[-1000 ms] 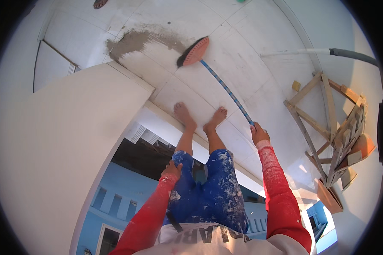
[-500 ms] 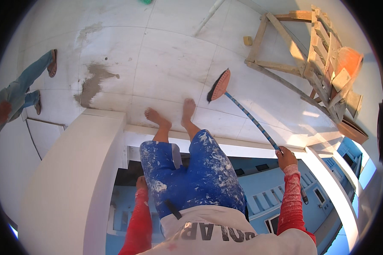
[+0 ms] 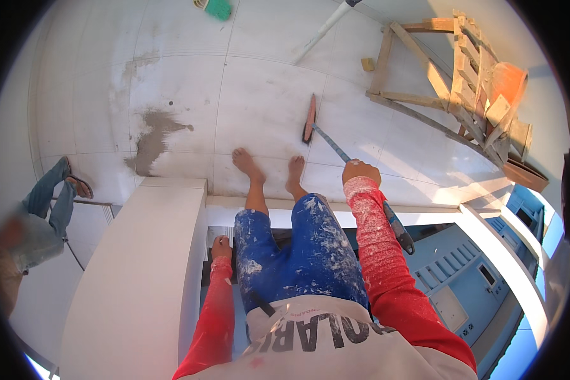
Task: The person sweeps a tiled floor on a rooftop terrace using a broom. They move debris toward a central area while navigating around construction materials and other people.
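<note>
My right hand (image 3: 360,170) grips the blue handle of a push broom (image 3: 335,147) whose orange-red head (image 3: 309,118) rests on the white tiled floor (image 3: 259,95) just ahead of my bare feet (image 3: 269,170). My left hand (image 3: 221,246) hangs low by my side, against the edge of a white ledge (image 3: 139,278); its fingers look curled with nothing seen in them. I wear red sleeves and paint-spattered blue shorts. A grey wet patch (image 3: 155,136) stains the tiles to the left of my feet.
A wooden trestle frame (image 3: 453,76) with an orange bucket (image 3: 506,82) stands at the right. A green object (image 3: 218,9) and a white pole (image 3: 323,28) lie at the far edge. Another person's legs in jeans and sandals (image 3: 50,202) are at the left. Below the ledge is a drop to blue walls (image 3: 462,285).
The broom head has moved right and nearer to my feet, turning edge-on. The view has swung, so the wet patch now lies left and the other person's legs sit lower left.
</note>
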A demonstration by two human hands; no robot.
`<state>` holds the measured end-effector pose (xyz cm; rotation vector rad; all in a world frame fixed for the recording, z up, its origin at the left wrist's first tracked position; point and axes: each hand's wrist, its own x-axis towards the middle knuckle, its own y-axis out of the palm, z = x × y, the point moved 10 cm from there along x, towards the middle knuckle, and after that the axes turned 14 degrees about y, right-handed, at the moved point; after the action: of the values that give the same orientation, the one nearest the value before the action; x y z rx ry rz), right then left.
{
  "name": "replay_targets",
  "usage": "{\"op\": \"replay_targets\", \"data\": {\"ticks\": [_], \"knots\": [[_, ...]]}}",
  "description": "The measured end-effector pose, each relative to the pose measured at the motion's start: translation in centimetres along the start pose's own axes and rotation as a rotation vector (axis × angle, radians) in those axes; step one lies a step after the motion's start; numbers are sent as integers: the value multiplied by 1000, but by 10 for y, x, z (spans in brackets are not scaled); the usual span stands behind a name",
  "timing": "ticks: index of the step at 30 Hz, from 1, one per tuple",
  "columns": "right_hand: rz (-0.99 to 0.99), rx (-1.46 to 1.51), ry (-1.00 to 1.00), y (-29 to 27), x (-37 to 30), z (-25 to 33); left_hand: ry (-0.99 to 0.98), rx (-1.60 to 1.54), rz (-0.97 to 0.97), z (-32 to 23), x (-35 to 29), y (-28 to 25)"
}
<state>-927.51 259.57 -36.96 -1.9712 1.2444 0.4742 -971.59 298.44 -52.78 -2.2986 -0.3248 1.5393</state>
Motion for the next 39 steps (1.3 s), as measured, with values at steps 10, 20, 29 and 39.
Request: {"op": "replay_targets", "data": {"ticks": [10, 20, 29, 39], "knots": [[75, 56, -501, -42, -106, 54, -44, -242, 25, -56, 8, -25], [-116, 125, 205, -79, 68, -156, 224, 116, 166, -143, 11, -44], [-58, 447, -17, -6, 32, -182, 763, 66, 154, -614, -11, -48], [385, 856, 21, 90, -67, -290, 1537, -125, 143, -1058, -185, 50]]}}
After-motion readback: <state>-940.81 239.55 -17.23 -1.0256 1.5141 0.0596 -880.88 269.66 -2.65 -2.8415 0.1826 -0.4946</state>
